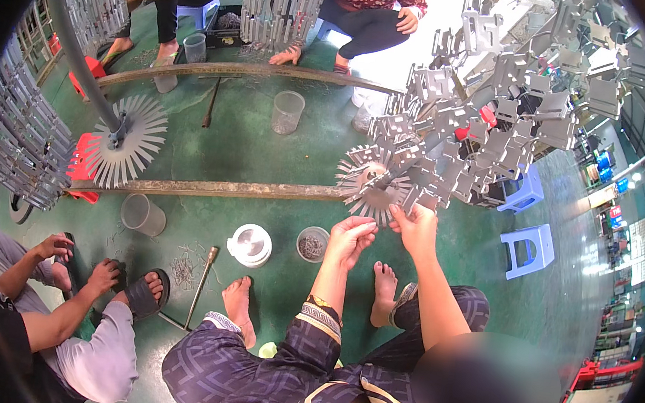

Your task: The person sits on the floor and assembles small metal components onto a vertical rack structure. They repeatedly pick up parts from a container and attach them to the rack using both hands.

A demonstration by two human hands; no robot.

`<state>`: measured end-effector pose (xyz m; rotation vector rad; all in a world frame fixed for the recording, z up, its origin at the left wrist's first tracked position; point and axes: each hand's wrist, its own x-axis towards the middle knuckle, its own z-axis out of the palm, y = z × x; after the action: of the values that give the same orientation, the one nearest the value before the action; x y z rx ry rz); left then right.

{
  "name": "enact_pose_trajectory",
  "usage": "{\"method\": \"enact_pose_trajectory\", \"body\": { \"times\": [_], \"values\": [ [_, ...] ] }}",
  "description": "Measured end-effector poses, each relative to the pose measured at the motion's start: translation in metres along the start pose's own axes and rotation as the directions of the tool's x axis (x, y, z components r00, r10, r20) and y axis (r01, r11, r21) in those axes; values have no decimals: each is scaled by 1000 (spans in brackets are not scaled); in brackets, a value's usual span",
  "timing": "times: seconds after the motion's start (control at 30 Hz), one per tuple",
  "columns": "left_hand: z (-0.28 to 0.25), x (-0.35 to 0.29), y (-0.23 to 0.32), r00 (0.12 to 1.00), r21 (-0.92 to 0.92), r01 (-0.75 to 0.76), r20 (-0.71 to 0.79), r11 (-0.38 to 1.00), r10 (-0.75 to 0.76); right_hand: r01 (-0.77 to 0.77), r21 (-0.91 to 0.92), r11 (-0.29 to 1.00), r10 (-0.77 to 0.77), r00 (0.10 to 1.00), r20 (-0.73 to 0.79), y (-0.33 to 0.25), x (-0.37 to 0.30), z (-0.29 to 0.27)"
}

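Observation:
Several grey metal brackets (445,177) hang in a dense cluster around a slotted metal disc (358,185) at the centre right. My right hand (416,230) is raised at the disc's lower edge, thumb and fingers pinched together beside the lowest brackets. Whatever lies in that pinch is too small to name. Just left of it and lower, my left hand (353,239) has its fingers curled and pressed together, and its contents are hidden. Below the left hand, a clear plastic cup (326,237) on the floor holds small metal pieces.
A long metal bar (225,189) crosses before me. A white lidded tub (250,244), a metal rod (200,289) and loose pins (183,270) lie on the green floor. One person (75,311) sits at left, others across. Blue stools (527,250) stand at right.

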<state>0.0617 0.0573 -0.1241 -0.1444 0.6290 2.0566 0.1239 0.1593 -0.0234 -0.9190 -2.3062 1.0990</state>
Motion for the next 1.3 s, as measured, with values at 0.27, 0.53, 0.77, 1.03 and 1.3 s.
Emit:
{"method": "enact_pose_trajectory", "body": {
  "times": [0.27, 0.53, 0.77, 1.03, 1.3],
  "values": [
    [4, 6, 1, 997, -86, 79, 19, 993, -78, -82, 130, 988, 70, 993, 94, 3, 3, -2],
    [-1, 7, 3, 985, -72, 124, 127, 990, -114, -155, 219, 963, 124, 981, 148, 10, 6, -2],
    [-1, 13, -4, 995, -98, 82, -47, 992, -87, -147, 169, 975, 120, 980, 158, 12, 5, 2],
    [5, 16, -14, 988, -25, -20, -156, 999, 16, -143, 106, 984, 132, 986, 100, 10, 2, 7],
    [6, 9, -17, 989, 99, -128, -57, 987, 134, -121, 246, 962, 100, 990, 98, 14, 2, 9]
  ]
}}
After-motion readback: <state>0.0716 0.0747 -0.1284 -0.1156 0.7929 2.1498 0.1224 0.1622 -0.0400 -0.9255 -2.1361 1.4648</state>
